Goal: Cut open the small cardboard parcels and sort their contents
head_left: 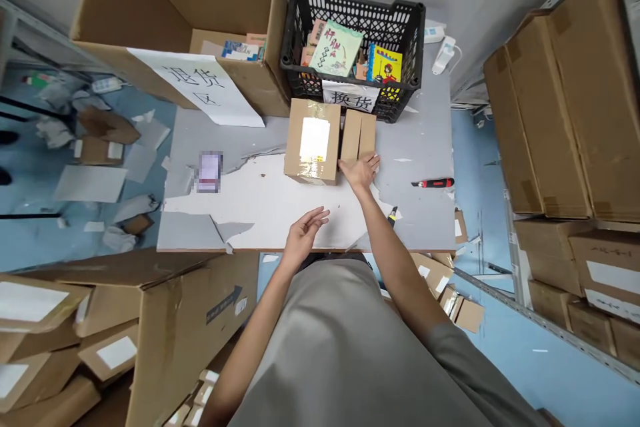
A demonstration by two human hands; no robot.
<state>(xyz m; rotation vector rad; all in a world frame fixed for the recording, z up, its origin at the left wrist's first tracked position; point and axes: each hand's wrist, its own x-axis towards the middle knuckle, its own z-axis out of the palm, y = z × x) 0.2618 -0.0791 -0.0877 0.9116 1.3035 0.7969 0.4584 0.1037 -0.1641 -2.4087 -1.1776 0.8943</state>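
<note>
Brown narrow box (359,135) directly beyond the spread right hand (361,175)

Head camera looks down over the table (420,140).

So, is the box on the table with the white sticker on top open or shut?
Shut: the box has a flat top, with shiny tape above and below the white sticker.

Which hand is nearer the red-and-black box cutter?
Right. The right hand is to the left of the cutter; the left hand is farther left and lower in view.
</note>
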